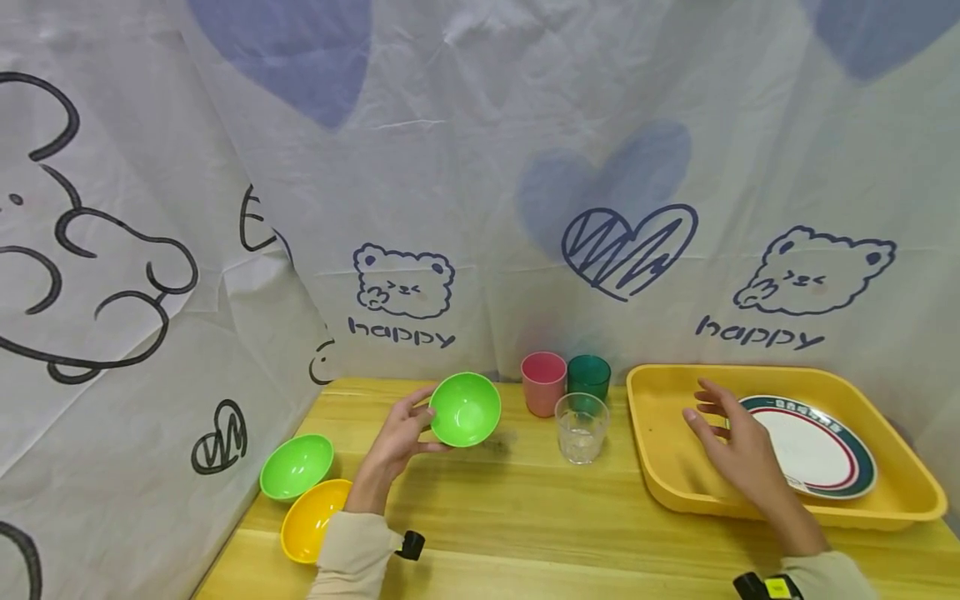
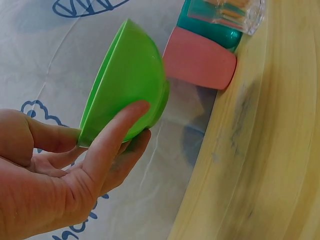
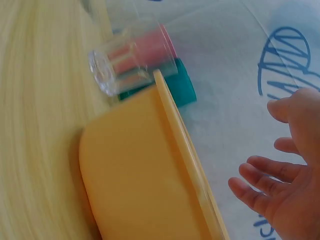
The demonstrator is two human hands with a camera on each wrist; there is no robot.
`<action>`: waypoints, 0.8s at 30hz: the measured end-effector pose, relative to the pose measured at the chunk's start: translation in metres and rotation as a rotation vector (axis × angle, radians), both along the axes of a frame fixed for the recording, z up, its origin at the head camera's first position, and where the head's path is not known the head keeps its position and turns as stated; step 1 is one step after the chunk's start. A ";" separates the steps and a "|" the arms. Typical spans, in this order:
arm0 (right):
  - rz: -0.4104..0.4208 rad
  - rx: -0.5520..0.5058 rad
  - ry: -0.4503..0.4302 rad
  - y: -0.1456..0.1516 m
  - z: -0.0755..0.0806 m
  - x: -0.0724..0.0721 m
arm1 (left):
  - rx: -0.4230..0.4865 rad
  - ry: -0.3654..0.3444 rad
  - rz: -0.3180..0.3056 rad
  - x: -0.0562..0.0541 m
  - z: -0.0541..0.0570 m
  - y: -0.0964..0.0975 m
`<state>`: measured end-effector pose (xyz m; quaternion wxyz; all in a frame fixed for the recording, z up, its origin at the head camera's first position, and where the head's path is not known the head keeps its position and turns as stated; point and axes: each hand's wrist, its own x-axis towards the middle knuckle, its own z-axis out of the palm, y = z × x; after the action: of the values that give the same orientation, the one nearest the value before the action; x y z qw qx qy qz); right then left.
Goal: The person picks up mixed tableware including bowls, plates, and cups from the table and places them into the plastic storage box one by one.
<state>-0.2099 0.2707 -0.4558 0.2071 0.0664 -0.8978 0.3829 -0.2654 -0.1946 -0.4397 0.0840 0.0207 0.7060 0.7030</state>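
My left hand point(image 1: 402, 433) grips a light green bowl point(image 1: 467, 409) by its side, held above the table and tilted so its inside faces me. In the left wrist view, the thumb lies at the rim of the bowl point(image 2: 131, 80) and the fingers support its underside. Over the yellow tray point(image 1: 667, 492) hovers my right hand point(image 1: 738, 446), fingers spread and slightly bent, holding nothing. Beneath and beside it in the tray lies a white plate point(image 1: 810, 450) with a green and red border; the hand and forearm hide its left edge.
At the table's left stand a second green bowl point(image 1: 297, 468) and a yellow-orange bowl point(image 1: 311, 525), partly behind my left arm. Between the hands are a pink cup point(image 1: 543, 385), a teal cup point(image 1: 589, 375) and a clear glass point(image 1: 581, 437). A printed cloth point(image 1: 480, 183) hangs behind the table.
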 end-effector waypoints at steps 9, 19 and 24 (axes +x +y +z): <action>0.051 -0.052 0.029 -0.019 0.001 0.001 | 0.027 -0.004 -0.052 0.004 -0.002 0.014; 0.090 -0.096 -0.024 -0.040 0.004 0.006 | 0.018 0.018 -0.117 0.008 -0.006 0.030; 0.110 -0.129 -0.043 -0.051 -0.002 0.006 | 0.010 0.025 -0.164 0.010 -0.008 0.039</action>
<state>-0.2038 0.2193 -0.4574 0.1701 0.0941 -0.8706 0.4520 -0.2551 -0.1553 -0.4477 0.1322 0.0878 0.6995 0.6968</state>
